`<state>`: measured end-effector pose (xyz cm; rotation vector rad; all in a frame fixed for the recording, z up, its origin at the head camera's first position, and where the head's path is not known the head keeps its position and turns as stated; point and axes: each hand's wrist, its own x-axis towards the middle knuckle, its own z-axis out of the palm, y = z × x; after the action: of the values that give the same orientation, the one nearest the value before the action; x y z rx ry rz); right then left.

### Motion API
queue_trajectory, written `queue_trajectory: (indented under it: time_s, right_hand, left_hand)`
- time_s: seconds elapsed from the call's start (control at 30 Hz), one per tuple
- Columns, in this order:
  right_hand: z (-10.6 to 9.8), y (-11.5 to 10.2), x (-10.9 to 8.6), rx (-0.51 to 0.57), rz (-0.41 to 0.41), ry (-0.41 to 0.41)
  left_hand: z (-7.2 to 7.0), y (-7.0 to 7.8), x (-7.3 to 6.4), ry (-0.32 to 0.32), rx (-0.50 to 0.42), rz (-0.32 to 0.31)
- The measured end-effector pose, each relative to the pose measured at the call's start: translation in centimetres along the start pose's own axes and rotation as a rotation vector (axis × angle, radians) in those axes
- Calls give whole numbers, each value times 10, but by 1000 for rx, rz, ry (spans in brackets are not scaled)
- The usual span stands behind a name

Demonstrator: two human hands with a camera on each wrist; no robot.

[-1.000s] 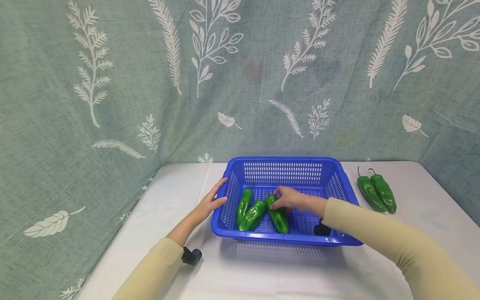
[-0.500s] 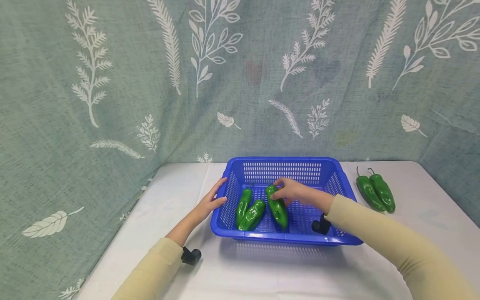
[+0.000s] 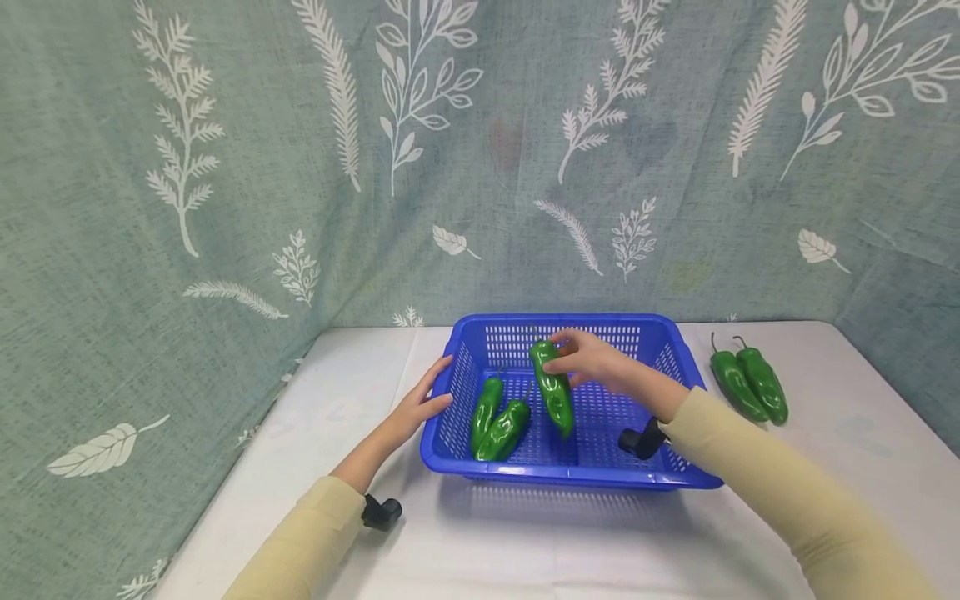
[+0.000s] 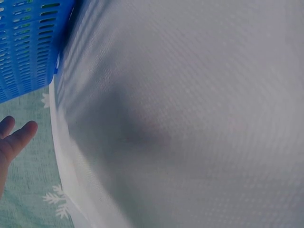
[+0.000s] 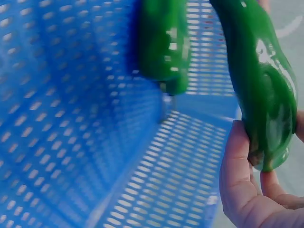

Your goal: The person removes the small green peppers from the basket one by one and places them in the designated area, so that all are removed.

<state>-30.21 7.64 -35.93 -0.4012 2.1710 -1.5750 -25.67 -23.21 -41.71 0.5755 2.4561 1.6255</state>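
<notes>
My right hand (image 3: pixel 596 362) pinches a long green pepper (image 3: pixel 553 392) near its stem end and holds it above the floor of a blue plastic basket (image 3: pixel 577 473). In the right wrist view, thumb and fingers grip the wide end of this glossy pepper (image 5: pixel 266 95). Two other green peppers, one upright-lying (image 3: pixel 487 412) and one slanted (image 3: pixel 506 431), lie at the basket's left side. My left hand (image 3: pixel 411 410) has its fingers spread and straight at the basket's left rim. Whether the fingertips touch the rim is hard to tell; the left wrist view shows only two fingers (image 4: pixel 19 137).
Two more green peppers, a left one (image 3: pixel 738 387) and a right one (image 3: pixel 765 385), lie side by side right of the basket. The table has a white cloth (image 3: pixel 540 550). A green leaf-patterned curtain (image 3: pixel 480 167) hangs behind it. Each wrist carries a small black camera.
My right hand has lifted its pepper up from the basket floor, moving towards the back. The left hand and the other peppers have stayed put.
</notes>
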Motion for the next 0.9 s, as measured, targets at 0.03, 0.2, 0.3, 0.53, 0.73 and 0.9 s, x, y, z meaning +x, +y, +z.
queue_trajectory:
  time_s: [0.03, 0.2, 0.3, 0.53, 0.73, 0.9]
  right_hand:
    - [-1, -2, -2, 0, -12, 6]
    - [-9, -13, -12, -8, -46, 31]
    - [-14, -17, -17, -11, -62, 41]
    - [-25, -26, -29, 40, -87, 69]
    - [-40, -32, -42, 63, -108, 98]
    - [-54, -34, -55, 99, -122, 142]
  left_hand:
    - [0, -4, 1, 2, 3, -2]
    - [-1, -13, 2, 5, -14, 6]
    - [-1, -14, 3, 7, -18, 7]
    - [-1, -13, 3, 6, -12, 6]
    - [0, 1, -1, -1, -20, -8]
    - [-1, -10, 2, 1, -20, 7]
